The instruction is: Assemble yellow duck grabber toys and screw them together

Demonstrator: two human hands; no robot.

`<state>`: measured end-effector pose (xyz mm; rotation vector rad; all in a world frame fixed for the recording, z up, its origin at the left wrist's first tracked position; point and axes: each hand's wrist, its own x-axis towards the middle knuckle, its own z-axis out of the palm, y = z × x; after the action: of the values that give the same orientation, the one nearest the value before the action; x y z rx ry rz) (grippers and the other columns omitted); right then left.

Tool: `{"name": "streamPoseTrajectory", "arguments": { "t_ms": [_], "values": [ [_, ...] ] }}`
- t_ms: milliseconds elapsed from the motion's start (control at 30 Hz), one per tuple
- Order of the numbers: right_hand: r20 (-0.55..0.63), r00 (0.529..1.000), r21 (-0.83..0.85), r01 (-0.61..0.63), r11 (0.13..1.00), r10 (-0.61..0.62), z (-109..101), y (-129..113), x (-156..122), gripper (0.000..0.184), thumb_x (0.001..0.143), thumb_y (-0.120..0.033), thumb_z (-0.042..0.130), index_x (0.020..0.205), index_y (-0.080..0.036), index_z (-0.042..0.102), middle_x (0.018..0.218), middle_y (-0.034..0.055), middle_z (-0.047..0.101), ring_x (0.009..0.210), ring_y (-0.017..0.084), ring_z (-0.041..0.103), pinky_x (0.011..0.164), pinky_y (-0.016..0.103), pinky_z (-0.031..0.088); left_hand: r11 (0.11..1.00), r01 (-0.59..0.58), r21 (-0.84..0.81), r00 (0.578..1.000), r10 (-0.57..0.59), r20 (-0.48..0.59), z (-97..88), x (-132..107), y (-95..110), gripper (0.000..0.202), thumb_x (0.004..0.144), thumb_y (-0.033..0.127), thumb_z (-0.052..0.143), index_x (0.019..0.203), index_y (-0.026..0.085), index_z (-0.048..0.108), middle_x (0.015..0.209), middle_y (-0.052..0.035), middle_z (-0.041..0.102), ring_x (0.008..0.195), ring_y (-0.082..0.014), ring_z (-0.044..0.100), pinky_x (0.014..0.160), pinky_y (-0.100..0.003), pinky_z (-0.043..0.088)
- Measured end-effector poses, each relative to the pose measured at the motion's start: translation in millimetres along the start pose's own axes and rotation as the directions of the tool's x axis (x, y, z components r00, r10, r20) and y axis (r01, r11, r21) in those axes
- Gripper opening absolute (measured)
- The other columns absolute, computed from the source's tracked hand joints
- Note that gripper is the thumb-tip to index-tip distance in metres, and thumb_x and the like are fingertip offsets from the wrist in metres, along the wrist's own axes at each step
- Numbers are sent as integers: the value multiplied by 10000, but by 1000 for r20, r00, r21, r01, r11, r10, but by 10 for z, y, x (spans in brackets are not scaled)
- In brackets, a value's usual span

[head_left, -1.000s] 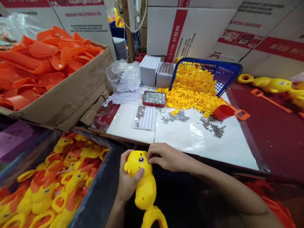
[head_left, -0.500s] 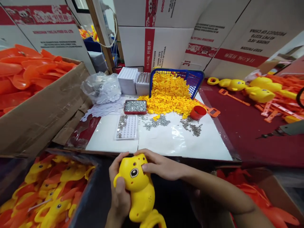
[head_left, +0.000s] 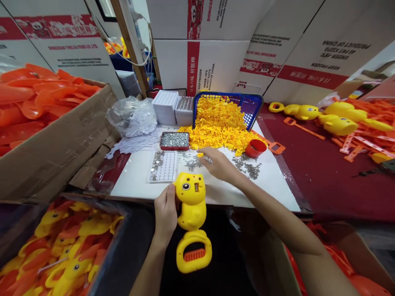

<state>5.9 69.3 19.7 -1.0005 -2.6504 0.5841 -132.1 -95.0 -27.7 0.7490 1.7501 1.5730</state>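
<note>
"White cartons [head_left: 173,61] are standing behind the table [head_left: 256,189], and a blue basket [head_left: 255,103] is leaning there with small yellow parts [head_left: 212,142] spilling out. Where's the toy?"

"The yellow toy [head_left: 194,216] is hanging by the table's near edge, head uppermost, ring-shaped handle [head_left: 207,260] pointing down. The left hand [head_left: 166,209] is clasping the side of the head, its grip pressing firmly there."

"And the right hand [head_left: 217,164]?"

"It's hovering over the table near loose metal bits [head_left: 193,165], fingers bent. A yellow piece [head_left: 200,155] is showing by the fingertips, but I can't tell whether that grip is pinching it."

"How would the toy be handling?"

"It's looking like smooth, hollow plastic, so I'm guessing light, fairly stiff, slightly slippery, hardly fragile."

"Where would you be holding it?"

"I'd be cupping the rounded head, leaving the open slot [head_left: 196,187] beside the eye [head_left: 186,186] uncovered. Holding only the handle would probably be letting the head wobble."
</note>
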Motion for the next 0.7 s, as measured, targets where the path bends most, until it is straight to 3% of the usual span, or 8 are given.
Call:
{"name": "streamPoseTrajectory", "arguments": {
  "t_ms": [167, 300, 467, 600, 700],
  "values": [
    [126, 990, -246, 87, 965, -57, -88, 179, 320, 300, 848, 61, 471, 939, -120, 693, 1004, 167, 688, 967, 258, 589, 801, 352, 433, 1000, 18, 19, 999, -18, 30, 112, 64, 122, 574, 849, 707, 551, 564, 230, 408, 479, 58, 385, 461, -104, 344, 427, -242, 283],
    [134, 989, -362, 108, 926, -63, -180, 119, 288, 327, 859, 68, 408, 946, -107, 671, 1031, 192, 665, 930, 255, 559, 758, 347, 371, 999, 42, 33, 999, -42, 20, 104, 51, 131, 572, 856, 708, 520, 554, 238, 399, 458, 61, 375, 427, -103, 335, 397, -246, 270],
    [102, 995, -390, 55, 919, -16, -260, 23, -123, 216, 984, -162, 424, 1058, -124, 624, 1042, 177, 663, 896, 257, 580, 693, 328, 333, 996, 72, 46, 997, -73, 11, 106, 65, 115, 573, 849, 713, 517, 552, 235, 410, 454, 61, 384, 419, -99, 344, 387, -240, 274],
    [167, 985, -354, 32, 935, 30, -96, 41, -572, 102, 950, -224, 533, 977, -182, 622, 815, 76, 689, 727, 209, 593, 587, 298, 244, 994, 93, 55, 995, -95, 34, 104, 82, 123, 572, 838, 719, 533, 561, 233, 417, 452, 60, 396, 412, -98, 357, 382, -239, 282],
    [163, 983, -325, -24, 946, 81, 14, 122, -814, 156, 984, -288, 518, 941, -185, 627, 703, 52, 668, 623, 194, 568, 558, 296, 247, 992, 101, 78, 994, -104, 43, 97, 91, 135, 577, 835, 727, 534, 559, 232, 428, 447, 54, 412, 404, -100, 373, 377, -241, 287]
  ]
}}
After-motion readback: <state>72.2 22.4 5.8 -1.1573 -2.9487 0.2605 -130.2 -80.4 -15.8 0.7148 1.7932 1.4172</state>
